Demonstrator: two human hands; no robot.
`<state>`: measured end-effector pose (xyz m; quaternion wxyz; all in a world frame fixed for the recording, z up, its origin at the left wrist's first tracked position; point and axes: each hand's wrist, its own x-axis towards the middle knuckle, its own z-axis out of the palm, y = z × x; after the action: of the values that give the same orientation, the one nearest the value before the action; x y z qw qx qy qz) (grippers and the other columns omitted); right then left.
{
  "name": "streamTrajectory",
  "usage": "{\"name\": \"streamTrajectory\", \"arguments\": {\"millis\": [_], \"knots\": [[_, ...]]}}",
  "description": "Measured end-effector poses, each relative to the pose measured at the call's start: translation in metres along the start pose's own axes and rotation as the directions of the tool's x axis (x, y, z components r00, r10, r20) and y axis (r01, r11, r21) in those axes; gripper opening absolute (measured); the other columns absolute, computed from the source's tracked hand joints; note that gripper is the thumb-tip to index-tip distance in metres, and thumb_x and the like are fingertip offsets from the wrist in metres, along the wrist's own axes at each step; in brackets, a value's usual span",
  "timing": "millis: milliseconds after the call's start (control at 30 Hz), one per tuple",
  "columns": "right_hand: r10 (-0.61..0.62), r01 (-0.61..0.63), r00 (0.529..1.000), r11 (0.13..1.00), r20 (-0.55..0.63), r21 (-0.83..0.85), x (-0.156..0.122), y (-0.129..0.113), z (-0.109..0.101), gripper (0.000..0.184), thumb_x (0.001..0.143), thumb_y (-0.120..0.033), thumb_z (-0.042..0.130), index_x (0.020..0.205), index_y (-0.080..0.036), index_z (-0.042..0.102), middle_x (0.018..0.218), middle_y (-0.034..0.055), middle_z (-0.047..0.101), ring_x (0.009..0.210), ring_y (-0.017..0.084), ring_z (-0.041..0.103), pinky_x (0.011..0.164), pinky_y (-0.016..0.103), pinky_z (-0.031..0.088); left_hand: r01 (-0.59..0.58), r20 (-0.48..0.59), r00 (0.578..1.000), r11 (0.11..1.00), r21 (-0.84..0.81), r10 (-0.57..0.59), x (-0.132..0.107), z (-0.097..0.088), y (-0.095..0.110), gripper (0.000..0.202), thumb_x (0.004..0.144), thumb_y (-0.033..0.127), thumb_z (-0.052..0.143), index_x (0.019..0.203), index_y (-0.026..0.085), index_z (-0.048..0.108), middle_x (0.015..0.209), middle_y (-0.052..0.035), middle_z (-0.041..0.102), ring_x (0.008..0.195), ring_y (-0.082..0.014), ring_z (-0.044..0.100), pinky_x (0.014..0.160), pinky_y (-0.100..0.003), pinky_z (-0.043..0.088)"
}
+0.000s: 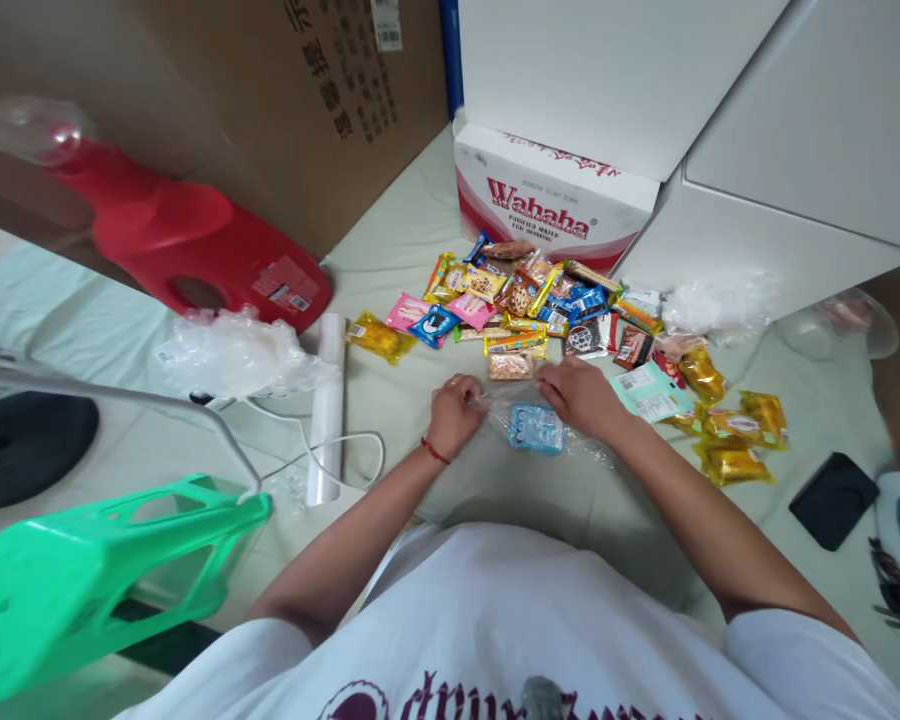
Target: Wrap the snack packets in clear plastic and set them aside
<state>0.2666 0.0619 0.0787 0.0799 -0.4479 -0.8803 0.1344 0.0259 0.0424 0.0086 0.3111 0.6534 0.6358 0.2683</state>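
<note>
My left hand (455,410), with a red cord at the wrist, is closed on the left side of a clear plastic bag (497,402). Opposite it, my right hand (579,392) pinches the bag's upper right edge. A light blue packet (537,429) shows inside or beneath the clear film; which one I cannot tell. Just beyond the bag lies a small packaged biscuit (511,366). Farther off is a heap of wrapped snacks (520,293) in yellow, pink, blue and brown. A pale green packet (651,392) rests to the right of my right hand.
Behind the snacks stands a Wahaha carton (547,205). On the left are a red jug (195,240), crumpled plastic (240,352), a white roll (328,420) and a green plastic stool (105,570). Yellow packets (742,428) and a black flat object (834,501) lie right.
</note>
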Motion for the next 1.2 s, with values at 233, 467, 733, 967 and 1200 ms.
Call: {"name": "streamTrajectory", "arguments": {"millis": [233,467,733,967,1200], "knots": [[-0.161,0.182,0.968,0.979,0.191,-0.094,-0.058,-0.028,0.041,0.024,0.104,-0.015,0.048,0.112,-0.021,0.071,0.087,0.0087,0.065,0.096,0.024,0.052,0.074,0.031,0.04,0.059,0.175,0.982,0.998,0.029,-0.063,0.016,-0.025,-0.008,0.022,0.073,0.029,0.07,0.068,0.021,0.05,0.063,0.0052,0.051,0.063,-0.0133,0.046,0.062,-0.026,0.029],[-0.194,0.202,0.966,0.979,0.172,-0.025,-0.069,-0.025,0.071,0.049,0.107,-0.017,0.039,0.156,-0.016,0.048,0.1,0.0116,0.064,0.1,0.026,0.052,0.095,0.041,0.046,0.246,0.639,0.765,0.88,-0.406,0.081,0.024,-0.062,-0.012,0.042,0.066,0.036,0.082,0.099,0.018,0.062,0.088,-0.0009,0.069,0.076,-0.0158,0.066,0.071,-0.027,0.049],[-0.195,0.185,0.953,0.981,0.23,0.063,-0.061,-0.026,0.063,0.046,0.103,-0.018,0.047,0.148,-0.017,0.058,0.097,0.0112,0.065,0.101,0.026,0.055,0.097,0.042,0.045,0.295,0.476,0.876,0.864,-0.408,-0.075,-0.009,-0.024,0.028,0.021,0.07,0.027,0.069,0.087,0.015,0.069,0.072,0.0009,0.07,0.06,-0.0128,0.061,0.059,-0.024,0.047],[-0.187,0.153,0.981,0.901,0.044,0.406,-0.09,-0.017,0.052,0.034,0.101,-0.036,0.056,0.127,-0.019,0.071,0.115,0.0138,0.068,0.115,0.028,0.056,0.104,0.046,0.043,0.031,0.37,0.927,0.973,-0.229,0.058,-0.033,0.024,0.057,0.031,0.093,0.025,0.048,0.083,0.02,0.076,0.086,-0.0061,0.075,0.088,-0.021,0.07,0.081,-0.032,0.052],[0.591,-0.535,0.722,0.806,-0.359,0.251,-0.118,-0.004,0.073,0.044,0.095,-0.046,0.063,0.126,-0.015,0.067,0.117,0.0193,0.064,0.111,0.035,0.051,0.099,0.055,0.043,-0.114,0.091,0.992,0.955,0.273,0.093,-0.047,0.054,0.058,0.021,0.091,0.035,0.067,0.106,0.021,0.073,0.108,-0.011,0.063,0.103,-0.0273,0.06,0.087,-0.037,0.047]]}}
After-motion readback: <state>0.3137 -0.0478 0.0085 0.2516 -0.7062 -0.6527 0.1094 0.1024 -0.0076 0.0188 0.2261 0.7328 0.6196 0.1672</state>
